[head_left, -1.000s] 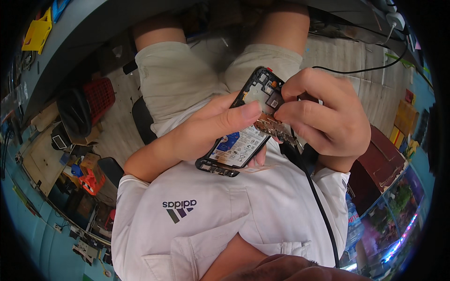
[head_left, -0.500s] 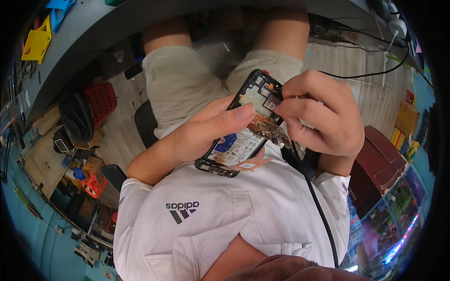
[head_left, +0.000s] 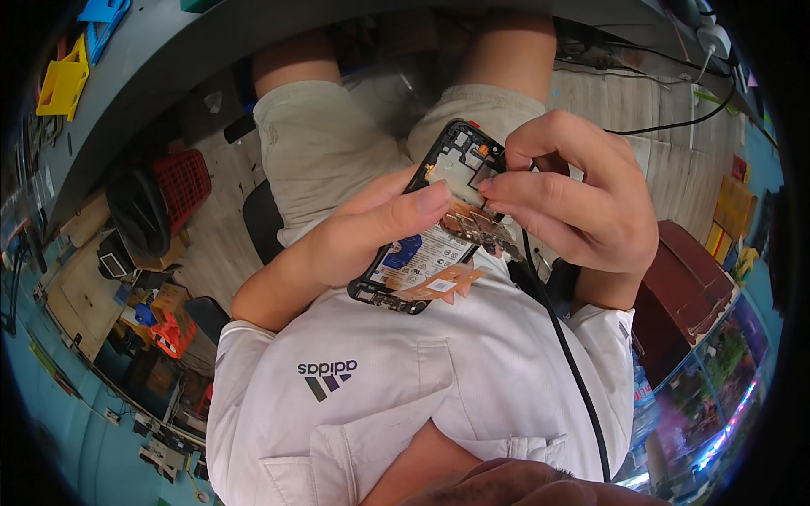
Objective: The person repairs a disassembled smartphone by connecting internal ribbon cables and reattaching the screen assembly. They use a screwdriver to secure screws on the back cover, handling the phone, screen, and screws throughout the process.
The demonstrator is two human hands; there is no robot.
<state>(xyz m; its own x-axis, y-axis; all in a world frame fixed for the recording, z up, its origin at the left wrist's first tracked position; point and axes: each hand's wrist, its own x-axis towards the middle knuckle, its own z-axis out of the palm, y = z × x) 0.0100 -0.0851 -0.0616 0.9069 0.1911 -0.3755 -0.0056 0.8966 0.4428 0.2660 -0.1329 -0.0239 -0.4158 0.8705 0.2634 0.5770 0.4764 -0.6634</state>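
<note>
An opened phone [head_left: 454, 171] is held slanted above my lap, its inner side up. My left hand [head_left: 363, 223] is closed round its left edge, the thumb lying across the inside. A label-covered battery [head_left: 430, 257] fills the lower half. Across the middle, a circuit board [head_left: 477, 226] sits tilted and sticks out past the right edge. An orange-brown flex cable [head_left: 441, 284] hangs over the lower end. My right hand [head_left: 582, 198] is closed in a pinch at the upper right of the phone, fingertips over its inside. What those fingertips grip is too small to make out.
A black cable [head_left: 561, 329] runs down past the phone over my white shirt. The grey table edge [head_left: 211, 55] curves along the top. A red basket [head_left: 181, 190] stands on the floor at left, a dark red box [head_left: 679, 287] at right.
My right fingertips have shifted slightly left over the phone's inside, and the small labelled square there no longer shows. The phone has moved slightly up and left in my left hand.
</note>
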